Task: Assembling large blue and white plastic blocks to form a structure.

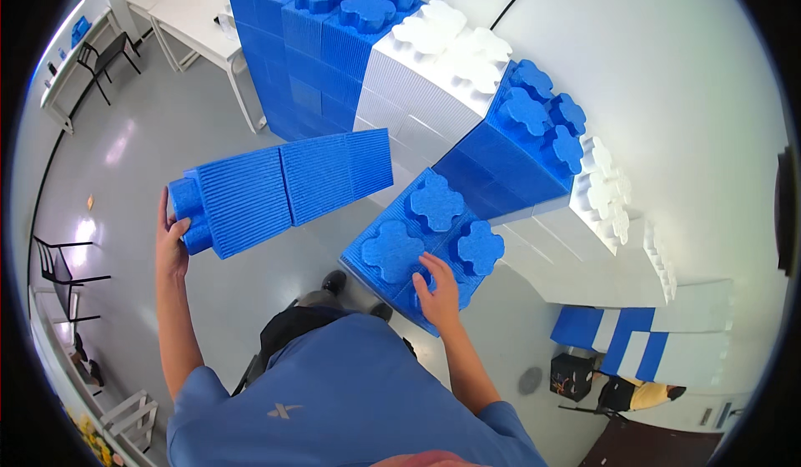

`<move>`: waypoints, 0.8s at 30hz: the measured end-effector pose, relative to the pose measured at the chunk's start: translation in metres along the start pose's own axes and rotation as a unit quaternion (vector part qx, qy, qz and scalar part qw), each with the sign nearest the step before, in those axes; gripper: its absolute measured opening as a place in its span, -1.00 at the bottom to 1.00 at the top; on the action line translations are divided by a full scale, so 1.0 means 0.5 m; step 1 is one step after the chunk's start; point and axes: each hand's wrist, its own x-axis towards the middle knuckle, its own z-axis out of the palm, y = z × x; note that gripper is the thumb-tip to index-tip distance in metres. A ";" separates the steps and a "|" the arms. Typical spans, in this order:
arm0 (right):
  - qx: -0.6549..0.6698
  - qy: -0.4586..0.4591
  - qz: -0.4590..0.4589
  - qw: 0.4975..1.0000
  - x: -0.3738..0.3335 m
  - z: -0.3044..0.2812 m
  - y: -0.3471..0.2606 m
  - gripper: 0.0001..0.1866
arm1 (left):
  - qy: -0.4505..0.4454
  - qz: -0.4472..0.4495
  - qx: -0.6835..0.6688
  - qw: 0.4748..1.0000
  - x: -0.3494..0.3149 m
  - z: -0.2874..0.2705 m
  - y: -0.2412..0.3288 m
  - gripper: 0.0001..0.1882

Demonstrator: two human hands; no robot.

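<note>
At left, outstretched left hand (pixel 173 248) grasping blue column (pixel 275 193); right hand (pixel 440 297) loosely spread atop studded block (pixel 437 237).

Two hands (pixel 439 293), two shoes (pixel 335 281)

Bright, even, whitish light surrounds me, seemingly from above, since upward faces look palest. The grey floor (pixel 138 196) throws back streaks of glare on my left, and the white studs (pixel 430 29) on the far side nearly wash out, while the sides below them sit in soft shade. My fingers (pixel 437 268) and the ridges of the blue block (pixel 246 204) at my left look crisp. Toward the rim, the pale wall (pixel 709 133) at right curves, detail softens, and black swallows the corners.
</note>
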 end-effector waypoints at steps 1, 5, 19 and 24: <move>-0.004 -0.003 0.009 1.000 0.007 -0.008 -0.010 -0.64 | -0.002 -0.010 0.000 1.000 0.012 -0.006 -0.012 -0.01; 0.070 0.021 -0.024 0.997 0.085 -0.114 -0.158 -0.64 | 0.036 -0.059 0.054 0.996 0.075 -0.038 -0.096 -0.01; 0.157 0.047 -0.362 0.917 0.137 -0.296 -0.434 -0.87 | 0.021 -0.061 0.191 0.979 0.158 -0.062 -0.166 -0.02; 0.191 0.070 -0.351 0.914 0.067 -0.384 -0.328 -0.83 | 0.031 -0.057 0.209 0.976 0.137 -0.057 -0.151 -0.03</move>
